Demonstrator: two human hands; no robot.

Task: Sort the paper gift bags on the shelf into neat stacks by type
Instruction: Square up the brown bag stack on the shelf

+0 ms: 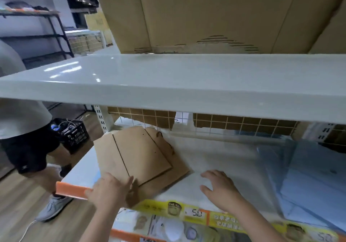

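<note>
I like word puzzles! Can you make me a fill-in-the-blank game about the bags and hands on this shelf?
1. The left hand touches the flat ____ paper bags.
2. The right hand lies on the ____ bags.
3. The blue bags sit on the ____ side of the shelf.
4. The crate on the floor is ____.

Missing words: brown, white, right, black

shelf (215,153): kraft bags (142,155) left; clear bags (309,176) right | cardboard box (206,13) on upper shelf (168,76)

1 head view, looking forward and down (wide-angle), close to the shelf (224,159), both hands low in frame
</note>
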